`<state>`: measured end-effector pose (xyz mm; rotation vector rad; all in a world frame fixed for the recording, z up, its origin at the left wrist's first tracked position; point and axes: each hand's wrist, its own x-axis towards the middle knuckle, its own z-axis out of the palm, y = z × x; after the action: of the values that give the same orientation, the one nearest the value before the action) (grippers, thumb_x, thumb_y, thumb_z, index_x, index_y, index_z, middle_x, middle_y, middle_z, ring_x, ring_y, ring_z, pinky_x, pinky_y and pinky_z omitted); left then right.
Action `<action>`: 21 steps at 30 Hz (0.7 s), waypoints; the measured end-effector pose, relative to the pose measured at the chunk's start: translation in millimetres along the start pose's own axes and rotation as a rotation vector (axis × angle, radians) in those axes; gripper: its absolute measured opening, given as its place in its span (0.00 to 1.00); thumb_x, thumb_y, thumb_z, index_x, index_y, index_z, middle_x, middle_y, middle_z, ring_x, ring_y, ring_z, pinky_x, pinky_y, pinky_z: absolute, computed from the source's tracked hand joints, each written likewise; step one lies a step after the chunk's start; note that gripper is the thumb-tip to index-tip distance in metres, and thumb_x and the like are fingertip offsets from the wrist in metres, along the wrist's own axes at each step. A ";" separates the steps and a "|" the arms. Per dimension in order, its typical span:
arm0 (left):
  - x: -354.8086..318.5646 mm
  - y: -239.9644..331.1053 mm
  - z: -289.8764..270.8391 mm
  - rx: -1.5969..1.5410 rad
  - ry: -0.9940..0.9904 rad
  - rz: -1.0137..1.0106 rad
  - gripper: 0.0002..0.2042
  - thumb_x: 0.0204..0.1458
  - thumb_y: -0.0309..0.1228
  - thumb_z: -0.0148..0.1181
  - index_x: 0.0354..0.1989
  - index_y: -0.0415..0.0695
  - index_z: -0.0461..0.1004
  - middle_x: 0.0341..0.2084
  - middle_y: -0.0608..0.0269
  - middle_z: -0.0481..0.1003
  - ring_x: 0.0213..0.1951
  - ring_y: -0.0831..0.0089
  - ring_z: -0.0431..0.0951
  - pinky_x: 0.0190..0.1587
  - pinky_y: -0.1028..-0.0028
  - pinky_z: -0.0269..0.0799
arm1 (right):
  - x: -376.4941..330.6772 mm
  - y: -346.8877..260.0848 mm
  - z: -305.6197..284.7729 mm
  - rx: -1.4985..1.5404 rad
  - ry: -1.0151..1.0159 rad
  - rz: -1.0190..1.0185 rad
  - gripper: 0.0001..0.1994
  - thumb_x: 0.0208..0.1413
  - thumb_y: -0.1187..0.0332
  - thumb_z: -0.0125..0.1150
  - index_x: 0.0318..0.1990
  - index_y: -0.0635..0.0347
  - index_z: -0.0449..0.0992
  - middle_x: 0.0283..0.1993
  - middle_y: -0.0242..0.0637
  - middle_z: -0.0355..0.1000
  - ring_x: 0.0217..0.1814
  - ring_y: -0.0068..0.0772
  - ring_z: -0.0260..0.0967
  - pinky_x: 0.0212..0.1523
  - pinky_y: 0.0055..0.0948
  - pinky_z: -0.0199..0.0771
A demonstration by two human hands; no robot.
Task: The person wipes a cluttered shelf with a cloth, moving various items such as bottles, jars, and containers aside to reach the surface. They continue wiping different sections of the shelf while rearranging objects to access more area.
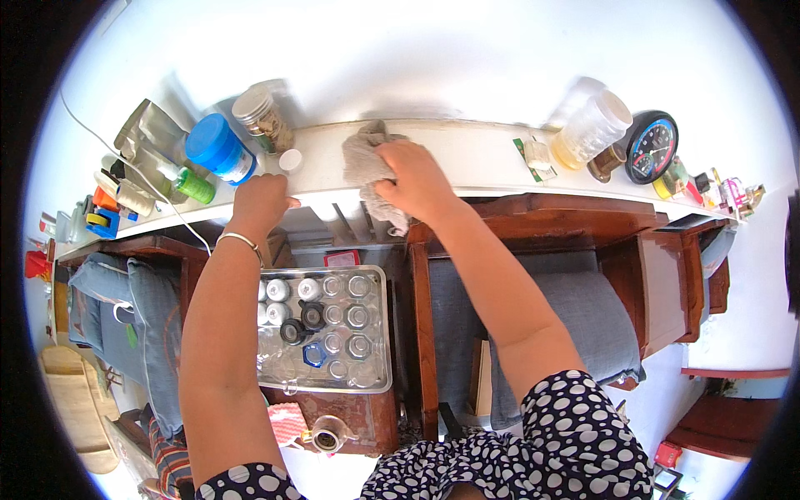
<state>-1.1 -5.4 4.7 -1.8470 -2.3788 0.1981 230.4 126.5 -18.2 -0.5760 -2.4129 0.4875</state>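
My right hand (414, 179) presses a crumpled grey-beige cloth (364, 158) onto the long white shelf (487, 150); part of the cloth hangs over the front edge. Closed, with its thumb out to the right, my left hand (260, 204) rests at the shelf's front edge. What its curled fingers hold, if anything, is hidden. Just beyond it sit a small white cap (291, 161), a blue-lidded tub (221, 148) and a clear jar with a pale lid (262, 117).
Right along the shelf are a cloudy plastic jar (593, 129), a small packet (536, 157) and a round dial gauge (652, 147). A green bottle (196, 185) and tape dispenser (103, 221) stand left. Below are a tray of glasses (385, 333) and wooden chairs (421, 350).
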 end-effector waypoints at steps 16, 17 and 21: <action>0.2 -6.2 8.8 -0.011 0.010 0.032 0.18 0.40 0.47 0.64 0.27 0.42 0.75 0.27 0.54 0.76 0.34 0.58 0.77 0.35 0.63 0.71 | -7.6 31.1 -11.8 -0.368 0.198 0.322 0.19 0.44 0.63 0.54 0.42 0.67 0.70 0.45 0.49 0.67 0.52 0.50 0.60 0.56 0.47 0.58; -0.1 -5.4 6.4 -0.012 0.013 0.030 0.18 0.40 0.46 0.64 0.26 0.42 0.76 0.27 0.54 0.76 0.34 0.58 0.77 0.35 0.63 0.71 | -0.4 25.8 -3.3 -0.362 0.200 0.297 0.18 0.44 0.63 0.55 0.41 0.67 0.70 0.43 0.48 0.68 0.51 0.48 0.61 0.55 0.46 0.59; 0.3 -2.1 3.7 0.000 -0.026 0.000 0.17 0.40 0.45 0.65 0.27 0.41 0.77 0.28 0.54 0.77 0.35 0.59 0.78 0.35 0.64 0.72 | 24.4 -4.4 15.8 -0.193 0.092 0.268 0.17 0.42 0.67 0.57 0.41 0.68 0.70 0.44 0.48 0.68 0.51 0.48 0.61 0.55 0.43 0.60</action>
<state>-3.8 -5.7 1.5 -1.8550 -2.3959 0.2235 201.6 132.0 -16.6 -0.9922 -2.3208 0.3301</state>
